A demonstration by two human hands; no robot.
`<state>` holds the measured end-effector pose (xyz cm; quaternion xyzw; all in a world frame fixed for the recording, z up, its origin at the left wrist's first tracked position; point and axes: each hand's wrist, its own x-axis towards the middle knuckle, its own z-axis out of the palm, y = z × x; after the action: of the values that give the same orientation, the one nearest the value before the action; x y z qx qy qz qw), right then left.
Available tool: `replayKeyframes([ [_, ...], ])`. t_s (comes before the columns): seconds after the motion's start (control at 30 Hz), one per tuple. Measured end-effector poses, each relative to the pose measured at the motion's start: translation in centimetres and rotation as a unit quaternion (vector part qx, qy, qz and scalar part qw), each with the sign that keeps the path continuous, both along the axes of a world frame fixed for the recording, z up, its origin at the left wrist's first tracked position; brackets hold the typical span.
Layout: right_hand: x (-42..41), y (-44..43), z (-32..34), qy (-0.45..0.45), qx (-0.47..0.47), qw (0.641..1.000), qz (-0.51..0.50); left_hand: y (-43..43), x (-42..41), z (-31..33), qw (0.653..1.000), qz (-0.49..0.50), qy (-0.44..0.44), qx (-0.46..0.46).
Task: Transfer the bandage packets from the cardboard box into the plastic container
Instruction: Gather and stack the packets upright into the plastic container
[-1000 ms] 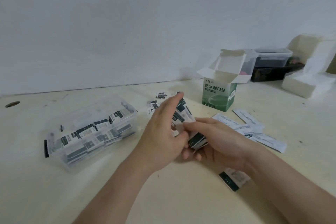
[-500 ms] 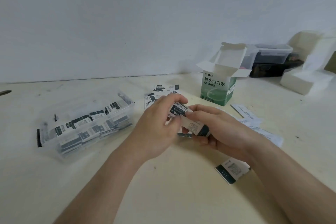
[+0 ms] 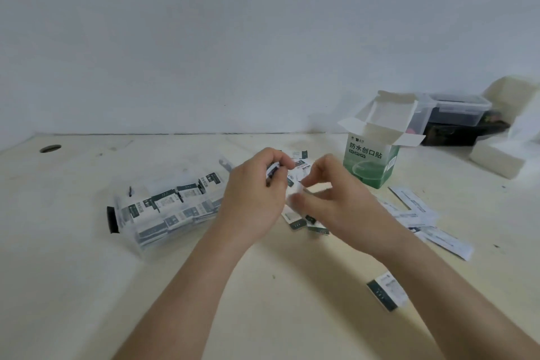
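My left hand [image 3: 254,196] pinches a bandage packet [image 3: 272,172] between thumb and fingers, just right of the clear plastic container [image 3: 122,213], which holds several black-and-white packets. My right hand [image 3: 336,199] is curled over a blurred white packet [image 3: 293,197] beside it. Under and behind both hands, loose packets [image 3: 298,223] lie on the table. The green and white cardboard box [image 3: 371,161] stands open behind my right hand. One packet [image 3: 385,294] lies alone near my right forearm.
Long white paper strips [image 3: 420,213] lie scattered right of the box. At the back right are a lidded clear tub [image 3: 455,108] on dark boxes and white foam blocks [image 3: 496,161]. A cable hole [image 3: 50,148] sits at the table's far left.
Both hands have lifted and moved back toward the loose pile. The left hand now pinches one packet apart from the right hand. The view has tilted up.
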<state>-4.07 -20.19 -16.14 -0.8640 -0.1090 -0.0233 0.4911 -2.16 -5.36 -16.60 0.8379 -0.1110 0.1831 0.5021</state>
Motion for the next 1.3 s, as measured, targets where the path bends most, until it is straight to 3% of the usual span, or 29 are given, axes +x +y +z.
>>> replayKeyframes([
  [0.07,-0.1,0.4,0.0,-0.172,-0.224,0.959,-0.012,0.0,-0.2,0.5,0.999,0.018,-0.006,0.049],
  [0.13,-0.3,1.3,0.8,-0.215,-0.260,0.941,0.021,0.4,-0.5,1.2,0.997,0.024,0.008,0.068],
  [0.23,0.1,2.6,1.7,-0.179,-0.160,0.969,0.050,1.3,-0.8,2.5,0.998,0.019,0.020,0.052],
  [0.33,0.8,2.4,2.1,-0.027,0.067,0.995,0.066,3.2,-1.6,3.7,0.993,-0.069,0.070,-0.060],
  [0.43,0.5,2.7,2.4,0.142,0.273,0.941,0.139,5.1,-3.1,4.1,0.989,-0.134,0.054,0.020],
  [0.5,0.2,3.2,2.5,0.193,0.337,0.905,0.177,5.5,-4.0,4.1,0.980,-0.161,0.063,0.100],
  [0.57,0.1,3.9,2.7,0.207,0.349,0.891,0.204,5.5,-4.3,3.8,0.974,-0.171,0.048,0.138],
  [0.73,0.2,4.7,3.0,0.211,0.342,0.892,0.207,6.2,-4.0,4.0,0.978,-0.165,0.001,0.131],
  [1.0,0.4,6.6,3.3,0.229,0.362,0.874,0.231,8.2,-4.1,4.2,0.967,-0.103,-0.057,0.226],
  [1.17,1.3,9.3,4.0,0.223,0.325,0.884,0.252,11.3,-3.6,4.2,0.981,-0.119,-0.029,0.152],
  [1.3,2.7,12.4,5.6,0.181,0.236,0.932,0.208,15.7,-2.9,4.6,0.997,-0.062,0.016,0.042],
])
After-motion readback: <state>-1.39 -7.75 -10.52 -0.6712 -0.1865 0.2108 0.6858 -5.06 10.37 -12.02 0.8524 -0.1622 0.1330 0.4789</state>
